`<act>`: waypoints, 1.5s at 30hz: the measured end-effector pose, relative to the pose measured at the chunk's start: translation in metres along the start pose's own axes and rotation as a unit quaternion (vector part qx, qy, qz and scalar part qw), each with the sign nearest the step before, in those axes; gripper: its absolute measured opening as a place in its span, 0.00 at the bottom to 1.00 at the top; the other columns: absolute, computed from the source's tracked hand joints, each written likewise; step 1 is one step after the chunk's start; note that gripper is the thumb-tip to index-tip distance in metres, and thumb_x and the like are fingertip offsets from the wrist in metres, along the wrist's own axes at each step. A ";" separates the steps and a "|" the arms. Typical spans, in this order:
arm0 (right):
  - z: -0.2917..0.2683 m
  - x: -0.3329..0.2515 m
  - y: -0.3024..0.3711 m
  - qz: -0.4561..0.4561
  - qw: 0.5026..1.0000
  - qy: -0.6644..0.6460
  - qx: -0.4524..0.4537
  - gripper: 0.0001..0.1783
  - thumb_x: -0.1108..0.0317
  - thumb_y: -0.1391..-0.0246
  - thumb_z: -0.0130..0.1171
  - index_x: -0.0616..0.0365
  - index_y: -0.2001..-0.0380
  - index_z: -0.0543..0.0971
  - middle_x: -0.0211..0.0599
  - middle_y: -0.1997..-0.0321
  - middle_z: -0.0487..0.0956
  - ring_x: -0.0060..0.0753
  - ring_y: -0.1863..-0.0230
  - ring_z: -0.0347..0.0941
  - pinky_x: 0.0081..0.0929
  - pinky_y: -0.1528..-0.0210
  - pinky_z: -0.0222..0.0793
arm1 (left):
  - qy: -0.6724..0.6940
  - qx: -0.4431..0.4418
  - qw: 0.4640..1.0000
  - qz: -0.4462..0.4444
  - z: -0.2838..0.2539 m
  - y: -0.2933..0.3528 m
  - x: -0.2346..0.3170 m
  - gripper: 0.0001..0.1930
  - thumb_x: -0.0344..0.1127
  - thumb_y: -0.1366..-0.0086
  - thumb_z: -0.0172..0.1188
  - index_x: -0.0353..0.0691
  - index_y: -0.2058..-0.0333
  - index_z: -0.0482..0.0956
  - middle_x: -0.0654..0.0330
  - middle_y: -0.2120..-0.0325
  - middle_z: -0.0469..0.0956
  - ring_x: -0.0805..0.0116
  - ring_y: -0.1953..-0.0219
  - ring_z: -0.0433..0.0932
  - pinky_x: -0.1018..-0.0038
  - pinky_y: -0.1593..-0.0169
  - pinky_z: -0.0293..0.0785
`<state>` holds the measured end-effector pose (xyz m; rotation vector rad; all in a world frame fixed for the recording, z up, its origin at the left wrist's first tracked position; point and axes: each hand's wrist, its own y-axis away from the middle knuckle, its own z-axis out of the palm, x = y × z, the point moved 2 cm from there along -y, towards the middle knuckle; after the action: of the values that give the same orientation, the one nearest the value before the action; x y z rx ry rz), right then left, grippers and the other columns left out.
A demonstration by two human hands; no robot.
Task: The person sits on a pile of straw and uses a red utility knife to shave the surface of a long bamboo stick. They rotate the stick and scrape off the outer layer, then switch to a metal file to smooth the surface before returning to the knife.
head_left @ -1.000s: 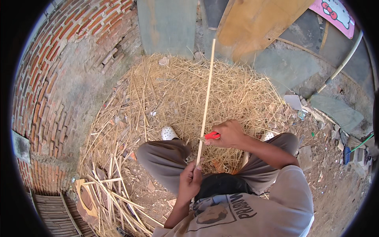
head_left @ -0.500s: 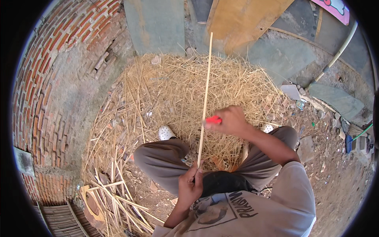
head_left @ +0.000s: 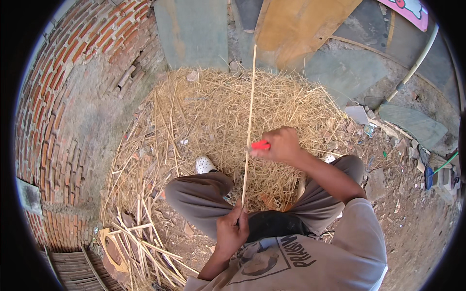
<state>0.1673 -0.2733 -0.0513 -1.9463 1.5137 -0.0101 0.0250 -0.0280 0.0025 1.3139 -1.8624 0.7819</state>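
Observation:
A long, thin, pale bamboo strip (head_left: 252,99) stands out in front of me, its far end above the straw. My left hand (head_left: 232,227) is closed around its near end, just before my lap. Partway up the strip, my right hand (head_left: 281,144) grips a red-handled tool (head_left: 261,145), probably a knife. The tool's working end meets the strip's right side, but it is too small and blurred to make out.
Straw-like shavings (head_left: 218,111) cover the ground between and beyond my legs. Cut strips (head_left: 145,237) lie in a pile at lower left. A brick wall (head_left: 63,111) rises on the left; flat panels (head_left: 191,34) lean at the back. A white clog (head_left: 205,165) is on one foot.
The strip's far end has shifted slightly left and lower. My right hand, with the red-handled tool, has moved slightly left and up along the strip. My left hand keeps its grip, shifted slightly left.

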 end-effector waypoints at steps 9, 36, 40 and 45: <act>-0.009 -0.003 0.005 -0.027 0.998 0.042 0.040 0.40 0.21 0.56 0.51 0.49 0.91 0.74 0.27 0.95 0.66 0.29 0.94 0.63 0.31 0.90 0.57 | -0.038 -0.034 0.999 -0.014 -0.001 0.016 -0.005 0.14 0.25 0.37 0.56 0.28 0.52 0.77 0.43 0.80 0.76 0.68 0.82 0.78 0.75 0.77 0.70; -0.019 0.039 -0.024 0.221 0.968 0.062 -0.100 0.43 0.23 0.46 0.39 0.54 0.82 0.78 0.34 0.90 0.71 0.33 0.86 0.71 0.34 0.82 0.67 | -0.004 0.021 0.999 -0.047 -0.036 0.053 -0.033 0.11 0.27 0.36 0.56 0.30 0.57 0.80 0.55 0.88 0.65 0.79 0.84 0.66 0.77 0.79 0.63; 0.002 0.006 -0.005 0.125 0.981 0.034 -0.144 0.38 0.24 0.51 0.48 0.52 0.80 0.78 0.34 0.90 0.71 0.35 0.87 0.72 0.36 0.82 0.68 | -0.010 0.066 0.996 -0.052 -0.031 0.016 -0.041 0.12 0.27 0.36 0.57 0.30 0.55 0.80 0.51 0.85 0.72 0.81 0.82 0.69 0.76 0.75 0.69; -0.002 -0.054 0.020 -0.030 0.988 -0.031 -0.149 0.35 0.27 0.54 0.56 0.52 0.82 0.77 0.34 0.89 0.73 0.36 0.87 0.72 0.36 0.83 0.67 | -0.011 0.063 0.997 -0.052 -0.005 -0.013 -0.030 0.15 0.29 0.33 0.55 0.32 0.50 0.77 0.61 0.84 0.66 0.83 0.77 0.62 0.80 0.73 0.65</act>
<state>0.1317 -0.2296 -0.0387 -2.2025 1.4816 0.2628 0.0453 -0.0123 -0.0186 1.4907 -1.7700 0.8450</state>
